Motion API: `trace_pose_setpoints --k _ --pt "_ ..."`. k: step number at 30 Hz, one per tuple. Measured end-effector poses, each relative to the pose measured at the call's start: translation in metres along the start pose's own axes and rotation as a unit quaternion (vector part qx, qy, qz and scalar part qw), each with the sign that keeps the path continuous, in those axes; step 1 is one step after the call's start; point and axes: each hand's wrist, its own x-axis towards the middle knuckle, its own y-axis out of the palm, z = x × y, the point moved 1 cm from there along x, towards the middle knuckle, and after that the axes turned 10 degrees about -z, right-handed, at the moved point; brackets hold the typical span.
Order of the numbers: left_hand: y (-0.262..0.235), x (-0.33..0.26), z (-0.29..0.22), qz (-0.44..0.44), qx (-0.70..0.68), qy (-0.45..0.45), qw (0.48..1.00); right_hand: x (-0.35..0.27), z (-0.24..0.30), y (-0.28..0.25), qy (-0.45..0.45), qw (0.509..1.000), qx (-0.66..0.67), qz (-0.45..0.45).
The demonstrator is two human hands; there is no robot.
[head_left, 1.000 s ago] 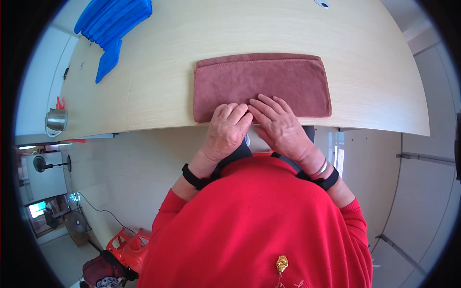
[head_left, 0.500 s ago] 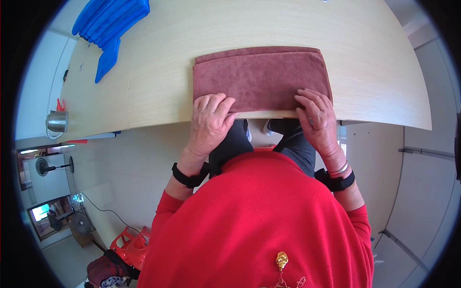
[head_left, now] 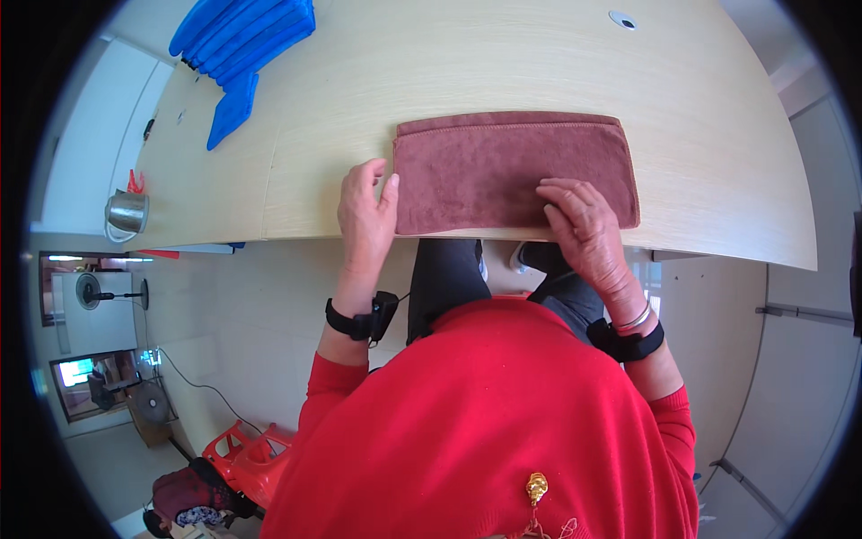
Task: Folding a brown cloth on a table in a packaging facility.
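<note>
A folded brown-red towel (head_left: 503, 166) lies flat on the pale wooden table (head_left: 503, 63), close to its near edge. My left hand (head_left: 364, 211) rests at the towel's left end, fingers together, thumb touching the cloth's edge. My right hand (head_left: 584, 229) lies palm down on the towel's lower right part, fingers spread a little. Neither hand grips anything. Both wrists wear black bands.
A stack of blue cloths (head_left: 242, 36) lies at the table's far left corner. A metal cup (head_left: 126, 213) stands left of the table. A small round hole (head_left: 621, 19) sits in the tabletop at the back. Red stools (head_left: 251, 454) stand on the floor below.
My hands slid apart along the towel, the left to its left end and the right toward its right side. The view shifted so the towel now sits further right.
</note>
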Motion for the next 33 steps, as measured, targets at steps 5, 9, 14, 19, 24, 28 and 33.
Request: trace_pose_setpoints --k 5,9,14,19,24,28,33 --pt "-0.001 0.004 -0.004 0.053 -0.098 -0.216 0.970 0.035 -0.007 0.001 -0.014 0.999 -0.043 -0.001" --pt "0.003 0.004 -0.009 0.029 -0.162 -0.242 0.956 0.065 -0.015 0.030 -0.062 0.996 -0.056 0.016" --pt "0.010 0.007 -0.014 0.010 -0.316 -0.234 0.919 0.102 -0.016 0.075 -0.057 0.997 -0.019 0.047" --pt "-0.007 0.004 -0.037 -0.016 -0.223 -0.015 0.975 0.124 -0.019 0.086 -0.044 0.990 0.044 0.125" --pt "-0.018 -0.006 -0.043 0.007 -0.184 0.096 0.978 0.125 -0.018 0.079 -0.101 0.984 0.038 0.141" --pt "-0.021 -0.007 -0.040 0.025 -0.267 0.026 0.963 0.114 -0.009 0.065 -0.144 0.982 0.031 0.115" --pt "-0.006 0.035 -0.026 0.106 -0.546 -0.284 0.781 0.112 0.015 0.043 -0.149 0.985 0.033 0.078"
